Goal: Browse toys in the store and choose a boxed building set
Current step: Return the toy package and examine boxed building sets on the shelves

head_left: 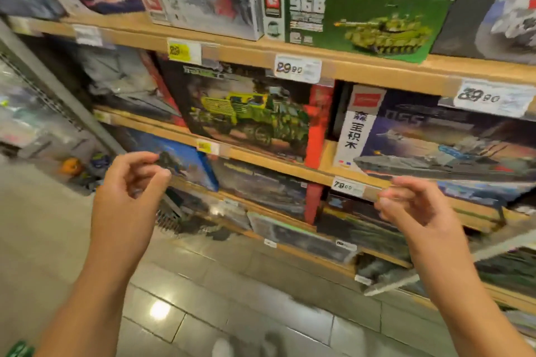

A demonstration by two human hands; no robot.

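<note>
Left hand (130, 182) and right hand (412, 206), both raised before the shelves (362, 71), fingers loosely curled, grasping nothing. Between and beyond them, on the middle shelf, stands the truck box (249, 113) (camouflage vehicle on its face), tilted, front toward the viewer, long axis left–right along the shelf. Judged stiff cardboard, smooth, moderately heavy: best taken with 2 hands at the short side edges. Ship box (441, 139) stands just right.

Glossy cardboard boxes (255, 113), wood-look shelves (377, 69) w/ paper price tags (297, 68), shiny tiled floor (232, 284).
</note>
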